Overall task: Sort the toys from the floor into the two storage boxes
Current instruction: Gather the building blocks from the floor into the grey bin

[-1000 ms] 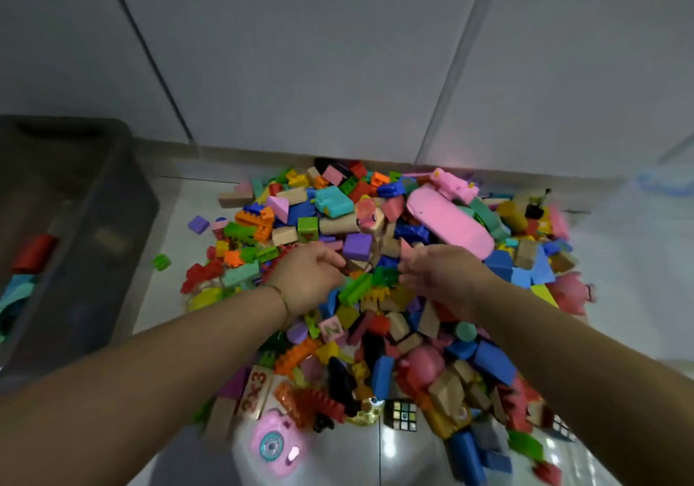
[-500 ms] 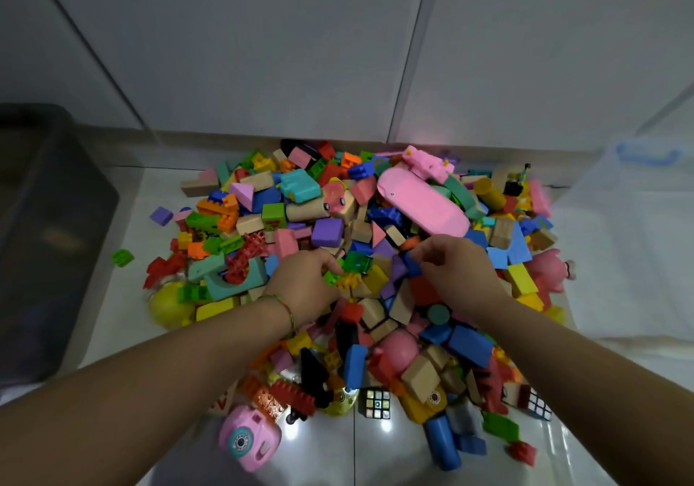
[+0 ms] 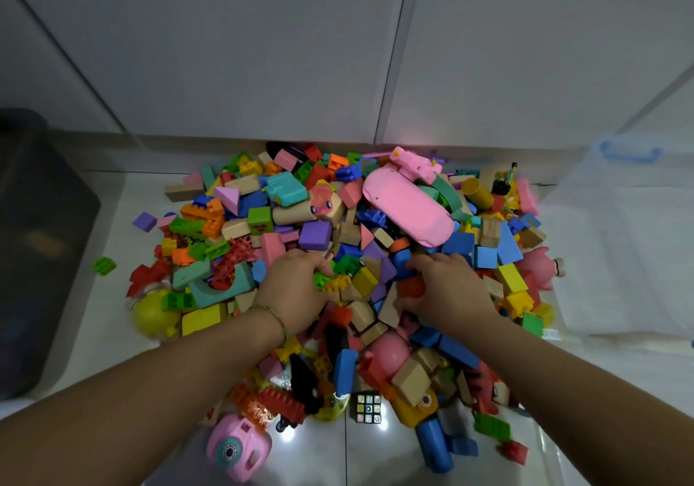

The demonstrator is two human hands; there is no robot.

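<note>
Picking from the toy pile [image 3: 315, 236], our right hand [image 3: 447, 290] grips a red block [image 3: 411, 286]; what our left hand [image 3: 296, 290] holds we cannot tell. Next we lift clear, perhaps toward the dark box [image 3: 49, 222] at left.

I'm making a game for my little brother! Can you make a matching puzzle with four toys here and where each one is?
Toys:
1. camera
2. cube
3. green brick
4. oval toy

Places:
A. far side of the pile, by the wall
B. alone on the floor, left of the pile
C. near edge of the pile, in the middle
D. near-left corner of the pile

Pairs: 1-D, 2-C, 3-B, 4-A.
</note>
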